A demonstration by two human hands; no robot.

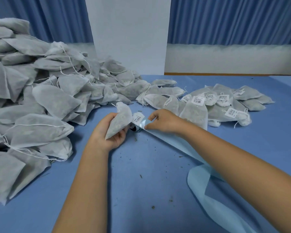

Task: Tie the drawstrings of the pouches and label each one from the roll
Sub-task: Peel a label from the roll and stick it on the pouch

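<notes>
In the middle of the frame, the left hand [100, 132] holds one grey-white pouch [119, 121]. Its fingers [120, 134] and thumb curl round the fat lower part of the pouch. The pouch tilts, with its bunched top up and a bit of string [114, 105] sticking out.

Just to the right of the pouch is the roll [139, 123] of labels, touching it or nearly so. One white label [138, 118] with black bars shows on top of the roll.

The right hand [166, 121] is right beside the roll. Its thumb and first finger pinch the shiny paper strip [198, 180] where it comes off the roll. The other fingers are curled in. The pale blue strip runs from the roll down to the lower right of the frame, partly under the right arm, and bends in a loop on the blue worktop [138, 195].

On the left side of the frame is a big heap of pouches [40, 98] with loose strings and no labels showing. In the upper right, well apart from the heap, a smaller bunch of labelled pouches [225, 106] lies flat on the worktop.

Small dark crumbs [141, 176] dot the worktop near the arms. Behind it all hang blue curtains [233, 19] with a white post [131, 34] between them.
</notes>
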